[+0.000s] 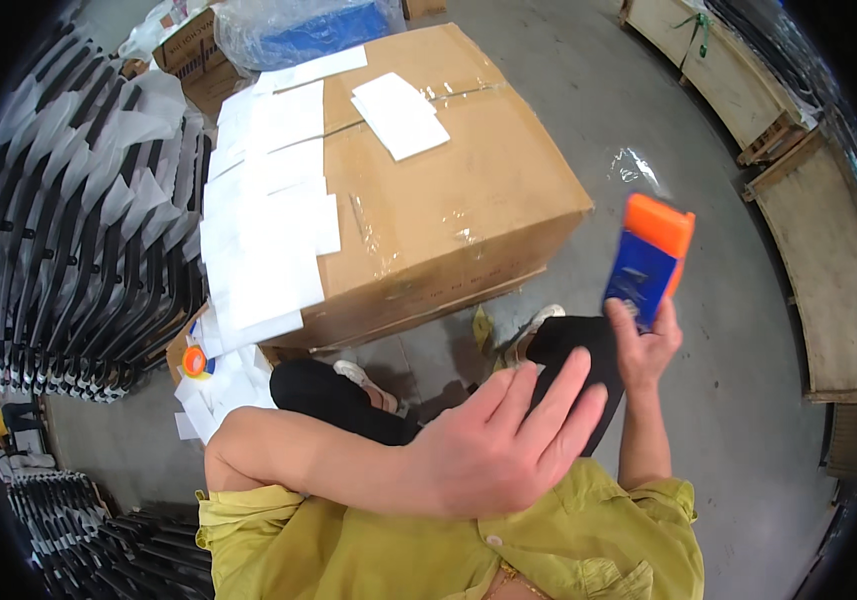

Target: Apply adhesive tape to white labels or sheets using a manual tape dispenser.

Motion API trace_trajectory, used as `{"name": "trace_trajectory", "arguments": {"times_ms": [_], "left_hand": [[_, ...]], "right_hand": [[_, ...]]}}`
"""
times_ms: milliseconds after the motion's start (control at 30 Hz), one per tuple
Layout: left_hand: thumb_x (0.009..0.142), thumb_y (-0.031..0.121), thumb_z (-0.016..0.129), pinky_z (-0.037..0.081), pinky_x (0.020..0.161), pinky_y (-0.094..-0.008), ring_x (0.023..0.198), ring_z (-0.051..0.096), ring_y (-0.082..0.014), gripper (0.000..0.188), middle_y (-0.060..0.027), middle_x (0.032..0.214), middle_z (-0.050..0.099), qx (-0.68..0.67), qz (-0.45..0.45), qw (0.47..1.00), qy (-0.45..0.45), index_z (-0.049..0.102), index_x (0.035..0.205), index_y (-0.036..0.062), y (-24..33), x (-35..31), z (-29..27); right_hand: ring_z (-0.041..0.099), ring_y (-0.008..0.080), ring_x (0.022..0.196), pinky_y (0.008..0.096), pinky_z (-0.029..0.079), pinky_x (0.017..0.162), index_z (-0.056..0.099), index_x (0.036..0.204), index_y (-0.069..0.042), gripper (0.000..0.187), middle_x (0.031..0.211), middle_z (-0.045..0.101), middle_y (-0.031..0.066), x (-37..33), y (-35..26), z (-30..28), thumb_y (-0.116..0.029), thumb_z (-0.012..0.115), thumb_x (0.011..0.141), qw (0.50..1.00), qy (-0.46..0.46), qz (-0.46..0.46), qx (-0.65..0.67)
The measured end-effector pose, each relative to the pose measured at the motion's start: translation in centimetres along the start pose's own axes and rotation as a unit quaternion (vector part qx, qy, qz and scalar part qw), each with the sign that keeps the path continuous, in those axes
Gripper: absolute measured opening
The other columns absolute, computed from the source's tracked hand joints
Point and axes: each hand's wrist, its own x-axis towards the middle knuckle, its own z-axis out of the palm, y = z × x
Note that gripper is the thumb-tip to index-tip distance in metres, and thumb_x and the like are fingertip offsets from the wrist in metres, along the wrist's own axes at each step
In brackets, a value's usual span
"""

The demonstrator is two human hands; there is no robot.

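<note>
My right hand (648, 348), raised at the right, grips the lower end of a flat blue case with an orange top (643, 270). The case stands upright, slightly tilted, and its exact kind does not show. In front of my body my left hand (498, 445) reaches across with its fingers stretched out and nothing in it. Ahead of me is a large brown carton (478, 190), its left part covered by overlapping white sheets (273, 190). A small white stack (400, 115) lies apart on its top.
An orange tape roll (194, 362) sits among white papers at the carton's near left. Stacked black metal frames (58, 230) line the left side. Wooden crates (816, 250) stand on the right. Blue plastic-wrapped goods (323, 35) are behind the carton. My black-trousered legs are beneath my hands.
</note>
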Motion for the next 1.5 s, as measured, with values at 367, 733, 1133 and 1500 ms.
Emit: {"name": "trace_trajectory", "arguments": {"times_ms": [367, 733, 1133, 1500], "left_hand": [[0.081, 0.039, 0.057, 0.042, 0.084, -0.0416, 0.100, 0.053, -0.0300, 0.044, -0.0173, 0.104, 0.056, 0.048, -0.398, 0.907, -0.130, 0.052, 0.105, 0.0024, -28.4, 3.3, 17.8], [0.074, 0.001, 0.049, 0.049, 0.068, -0.0351, 0.088, 0.058, -0.0264, 0.035, -0.0130, 0.110, 0.057, 0.241, -0.183, 0.952, 0.040, 0.052, 0.109, 0.0044, -25.9, 4.4, 10.2], [0.074, 0.014, 0.056, 0.045, 0.070, -0.0346, 0.095, 0.049, -0.0244, 0.042, -0.0118, 0.106, 0.053, 0.062, -0.207, 0.956, -0.199, 0.049, 0.113, 0.0005, -11.8, -1.2, 13.4], [0.089, 0.035, 0.052, 0.041, 0.086, -0.0273, 0.106, 0.049, -0.0153, 0.047, -0.0062, 0.118, 0.051, -0.816, -0.256, 0.486, -0.181, 0.045, 0.122, 0.0025, -8.4, 2.1, 7.6]], "right_hand": [[0.050, 0.0121, 0.055, 0.0244, 0.040, 0.053, 0.054, 0.077, -0.002, 0.030, 0.066, 0.053, 0.0041, -1.0, 2.6, -6.9, -0.016, 0.076, 0.063, 0.998, -0.051, 0.013, -0.038], [0.048, 0.0048, 0.057, 0.0193, 0.040, 0.053, 0.058, 0.085, 0.000, 0.028, 0.067, 0.058, 0.0007, -3.3, 1.7, -7.0, -0.013, 0.074, 0.066, 0.987, -0.068, 0.133, 0.066], [0.057, 0.0179, 0.060, 0.0261, 0.045, 0.058, 0.060, 0.086, 0.000, 0.037, 0.073, 0.062, 0.0089, -3.2, -1.3, -6.0, -0.019, 0.078, 0.060, 0.981, -0.195, 0.001, -0.002], [0.060, 0.0287, 0.069, 0.0346, 0.045, 0.066, 0.059, 0.085, 0.000, 0.045, 0.078, 0.062, 0.0114, -2.7, -5.0, -6.0, -0.026, 0.080, 0.055, 0.915, -0.297, -0.270, 0.032]]}}
